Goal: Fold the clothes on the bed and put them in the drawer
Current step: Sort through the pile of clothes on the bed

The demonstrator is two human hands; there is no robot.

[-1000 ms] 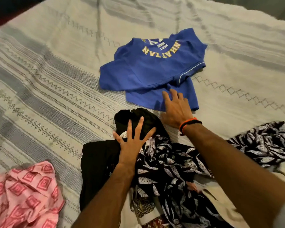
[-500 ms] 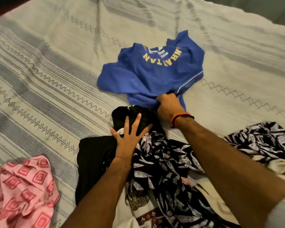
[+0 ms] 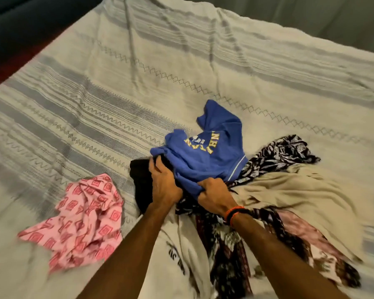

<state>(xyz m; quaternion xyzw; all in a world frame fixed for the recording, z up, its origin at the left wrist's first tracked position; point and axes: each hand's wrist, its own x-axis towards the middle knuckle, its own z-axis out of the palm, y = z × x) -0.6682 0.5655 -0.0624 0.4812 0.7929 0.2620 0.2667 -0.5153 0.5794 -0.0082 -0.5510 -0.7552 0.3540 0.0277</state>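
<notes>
The blue T-shirt with yellow lettering lies bunched just beyond my knuckles, atop the clothes heap. My right hand clenches its near hem; my left hand curls its fingers into the shirt's left edge, over a black garment. A pink patterned shirt sits left of my left forearm, a beige cloth right of my right wrist, all on the striped bedspread.

Crumpled blue cotton T-shirt shows partial yellow letters, roughly "NH" and "TAN"; below it, black script on white cloth is unreadable.
</notes>
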